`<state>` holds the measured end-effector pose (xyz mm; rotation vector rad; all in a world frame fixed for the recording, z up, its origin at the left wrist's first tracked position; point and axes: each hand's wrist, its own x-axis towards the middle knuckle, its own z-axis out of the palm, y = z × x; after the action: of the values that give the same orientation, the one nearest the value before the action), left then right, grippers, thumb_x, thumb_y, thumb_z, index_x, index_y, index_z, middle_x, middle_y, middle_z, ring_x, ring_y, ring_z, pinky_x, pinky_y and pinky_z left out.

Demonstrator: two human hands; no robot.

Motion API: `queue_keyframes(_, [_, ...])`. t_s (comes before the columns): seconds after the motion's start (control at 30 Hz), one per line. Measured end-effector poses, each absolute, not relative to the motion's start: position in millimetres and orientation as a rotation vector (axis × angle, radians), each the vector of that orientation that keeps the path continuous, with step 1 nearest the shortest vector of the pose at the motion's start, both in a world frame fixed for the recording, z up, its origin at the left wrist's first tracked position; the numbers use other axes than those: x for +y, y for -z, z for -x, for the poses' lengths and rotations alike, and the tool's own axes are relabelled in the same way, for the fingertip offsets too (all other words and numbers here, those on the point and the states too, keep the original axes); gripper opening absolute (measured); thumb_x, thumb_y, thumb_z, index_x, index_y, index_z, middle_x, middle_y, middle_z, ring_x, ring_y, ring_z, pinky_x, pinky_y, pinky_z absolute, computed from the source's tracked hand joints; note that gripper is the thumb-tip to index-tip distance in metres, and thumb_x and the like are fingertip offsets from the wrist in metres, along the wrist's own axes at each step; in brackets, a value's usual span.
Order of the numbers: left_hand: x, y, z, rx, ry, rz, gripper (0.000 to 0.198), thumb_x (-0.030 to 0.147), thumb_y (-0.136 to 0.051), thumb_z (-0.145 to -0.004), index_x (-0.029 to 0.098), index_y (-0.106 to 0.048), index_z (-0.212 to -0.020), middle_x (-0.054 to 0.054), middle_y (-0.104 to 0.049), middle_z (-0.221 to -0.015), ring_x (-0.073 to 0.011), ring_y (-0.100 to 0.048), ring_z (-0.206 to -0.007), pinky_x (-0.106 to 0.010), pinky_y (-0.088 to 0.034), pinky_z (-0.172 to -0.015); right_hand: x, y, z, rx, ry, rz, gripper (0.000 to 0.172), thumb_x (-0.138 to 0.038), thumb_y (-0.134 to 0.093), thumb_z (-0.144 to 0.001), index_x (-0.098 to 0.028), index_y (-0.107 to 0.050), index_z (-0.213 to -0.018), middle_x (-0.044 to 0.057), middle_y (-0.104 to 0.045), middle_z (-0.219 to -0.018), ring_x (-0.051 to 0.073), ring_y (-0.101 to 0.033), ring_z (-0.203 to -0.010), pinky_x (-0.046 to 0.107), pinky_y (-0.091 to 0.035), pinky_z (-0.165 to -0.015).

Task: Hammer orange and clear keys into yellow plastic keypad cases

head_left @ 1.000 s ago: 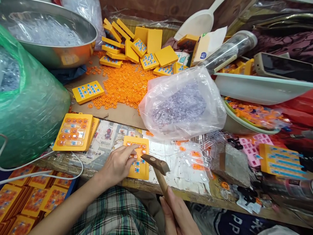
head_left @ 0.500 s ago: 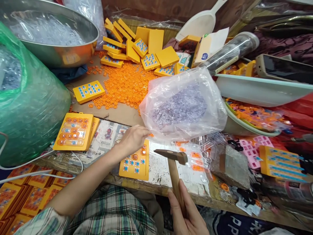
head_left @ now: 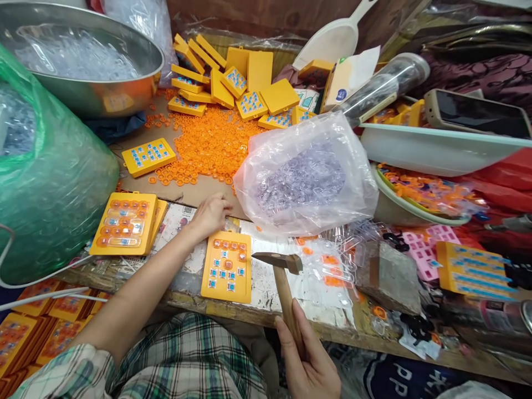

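My left hand (head_left: 211, 215) is closed just beyond the top edge of a yellow case (head_left: 216, 277); its fingertips are too small to show what they hold. On that case are a row of round orange pieces along the top, a few more below it, and several small blue-and-clear squares. My right hand (head_left: 310, 354) grips the wooden handle of a hammer (head_left: 286, 299), whose metal head hangs to the right of the case. Beyond my left hand spreads a pile of small orange rings (head_left: 211, 141).
An open plastic bag (head_left: 307, 183) of clear pieces lies behind the hammer. Filled yellow cases (head_left: 124, 223) lean at the left beside a green bag (head_left: 58, 177). A metal basin (head_left: 95, 91) stands at the back left; a stone block (head_left: 393, 274) sits at the right.
My left hand has moved left and away from the bag's edge, uncovering the top row of the yellow case. The hammer in my right hand has shifted slightly left.
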<state>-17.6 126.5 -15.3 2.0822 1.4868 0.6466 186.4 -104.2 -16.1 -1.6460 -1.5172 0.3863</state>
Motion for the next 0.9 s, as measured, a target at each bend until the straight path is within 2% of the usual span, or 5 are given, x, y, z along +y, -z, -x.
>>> queue_keyframes(0.23, [39, -7, 42, 1.298, -0.84, -2.041, 0.026, 0.013, -0.053, -0.084, 0.017, -0.058, -0.108, -0.006, -0.066, -0.097, -0.0173, -0.062, -0.088, -0.031, -0.053, -0.082, -112, 16, -186, -1.624, -0.407, 1.544, 0.053, -0.01, -0.061, -0.083, -0.027, -0.052, -0.133, 0.003, -0.065, -0.122, 0.021, -0.068, -0.1, 0.032, -0.055, -0.091])
queue_keyframes(0.37, [-6, 0, 54, 1.282, -0.821, -1.98, 0.03, 0.014, -0.052, -0.086, 0.019, -0.052, -0.115, -0.006, -0.067, -0.096, -0.0161, -0.064, -0.085, -0.033, -0.055, -0.081, -112, 12, -182, -1.728, -0.486, 1.507, 0.053, -0.011, -0.057, -0.086, -0.028, -0.05, -0.135, 0.003, -0.067, -0.119, 0.019, -0.068, -0.099, 0.027, -0.057, -0.085])
queue_keyframes(0.57, [-13, 17, 52, 1.267, -0.908, -2.009, 0.037, 0.015, -0.052, -0.087, 0.018, -0.049, -0.124, -0.008, -0.07, -0.1, -0.0178, -0.067, -0.091, -0.037, -0.057, -0.085, -107, -1, -172, -1.905, -0.468, 1.37, 0.064, -0.003, -0.05, -0.086, -0.03, -0.039, -0.142, 0.005, -0.068, -0.104, 0.012, -0.068, -0.089, 0.021, -0.055, -0.077])
queue_keyframes(0.73, [-15, 22, 50, 1.308, -0.979, -1.996, 0.035, 0.015, -0.054, -0.086, 0.017, -0.053, -0.12, -0.008, -0.072, -0.098, -0.0184, -0.068, -0.088, -0.036, -0.058, -0.082, -106, -3, -171, -2.051, -0.583, 1.449, 0.058, -0.007, -0.045, -0.089, -0.027, -0.038, -0.143, 0.004, -0.067, -0.09, 0.008, -0.066, -0.075, 0.014, -0.052, -0.067])
queue_keyframes(0.9, [-15, 21, 50, 1.313, -0.971, -1.927, 0.04, 0.014, -0.055, -0.084, 0.019, -0.051, -0.123, -0.006, -0.073, -0.096, -0.0163, -0.069, -0.087, -0.033, -0.058, -0.082, -104, -8, -172, -1.938, -0.562, 1.39, 0.061, -0.006, -0.048, -0.088, -0.03, -0.037, -0.143, 0.006, -0.068, -0.097, 0.009, -0.067, -0.083, 0.016, -0.052, -0.073])
